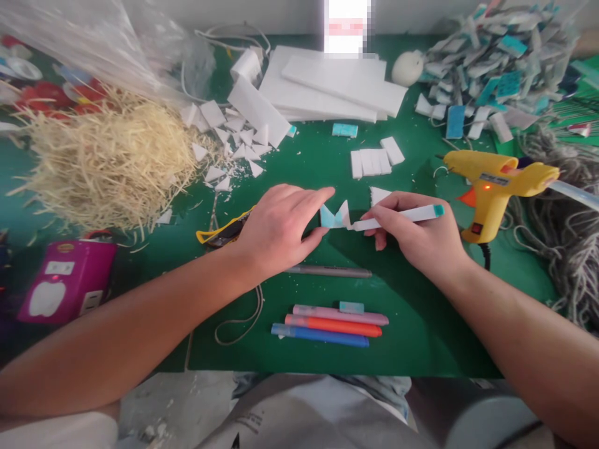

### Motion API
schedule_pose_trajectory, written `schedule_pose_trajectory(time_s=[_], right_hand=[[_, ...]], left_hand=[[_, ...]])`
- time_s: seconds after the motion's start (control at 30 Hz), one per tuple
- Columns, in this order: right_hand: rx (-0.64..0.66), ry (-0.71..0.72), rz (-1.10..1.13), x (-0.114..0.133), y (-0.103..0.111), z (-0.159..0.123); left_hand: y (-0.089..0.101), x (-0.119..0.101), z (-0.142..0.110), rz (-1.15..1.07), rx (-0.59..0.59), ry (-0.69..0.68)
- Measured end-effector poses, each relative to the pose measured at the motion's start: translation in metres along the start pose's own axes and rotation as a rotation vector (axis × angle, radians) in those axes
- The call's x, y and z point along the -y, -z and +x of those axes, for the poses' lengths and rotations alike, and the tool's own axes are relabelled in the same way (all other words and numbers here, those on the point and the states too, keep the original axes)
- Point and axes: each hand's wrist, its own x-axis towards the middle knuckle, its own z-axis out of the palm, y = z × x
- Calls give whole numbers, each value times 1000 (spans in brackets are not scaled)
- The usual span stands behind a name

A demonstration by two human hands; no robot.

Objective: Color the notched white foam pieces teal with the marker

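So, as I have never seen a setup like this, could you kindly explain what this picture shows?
There is no robot here: these are a person's bare hands, seen by a camera worn on the head, looking forward and down. The right hand holds a white marker with a teal end. Its tip is by a small white and teal piece. The left hand is at that piece's other side; whether it grips it, I cannot tell. On the green table lie pink, orange and blue markers, nearest the person. A yellow glue gun is at right, shredded straw-like strips at left, white sheets behind.
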Motion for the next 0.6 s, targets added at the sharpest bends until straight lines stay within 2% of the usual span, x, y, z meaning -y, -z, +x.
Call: schedule_pose_trajectory(time_s=[0.13, 0.3, 0.4, 0.6], right_hand=[[-51, 16, 28, 0, 0, 0], [-13, 2, 12, 0, -1, 0], [-77, 28, 15, 0, -1, 0], [-20, 6, 6, 0, 0, 0]], left_hand=[[0, 0, 0, -8, 8, 14], [1, -1, 0, -24, 35, 54], [2, -1, 0, -34, 71, 72], [2, 0, 0, -26, 52, 46]])
